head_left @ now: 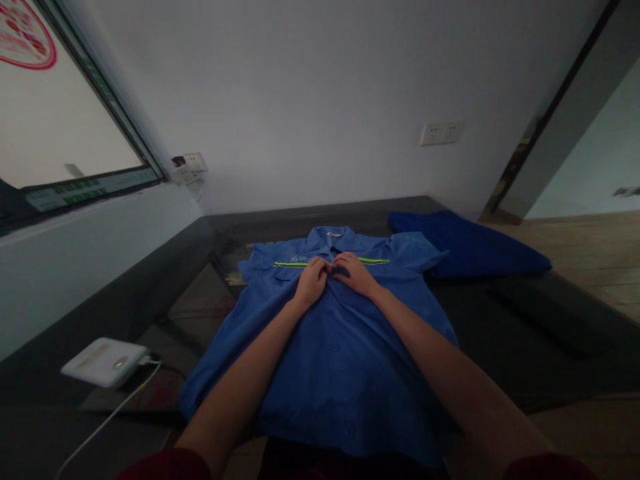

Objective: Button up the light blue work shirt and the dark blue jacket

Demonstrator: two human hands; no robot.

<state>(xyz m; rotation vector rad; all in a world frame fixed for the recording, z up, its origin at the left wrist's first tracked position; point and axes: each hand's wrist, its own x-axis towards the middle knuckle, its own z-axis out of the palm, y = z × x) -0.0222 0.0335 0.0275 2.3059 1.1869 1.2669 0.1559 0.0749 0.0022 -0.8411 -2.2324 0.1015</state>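
A blue short-sleeved work shirt lies spread face up, its collar at the far side and its hem close to me. Yellow-green piping runs across its chest, with pale lettering above it on the left. My left hand and my right hand meet at the front placket, just below the collar. Both have bent fingers pinching the shirt's front edges. Whether a button sits between the fingertips is hidden. Lower down, buttons show along the placket.
Folded darker blue cloth lies at the back right of the dark table. A white power bank with a white cable rests at the left. Wall sockets are on the wall behind, and a window is at upper left.
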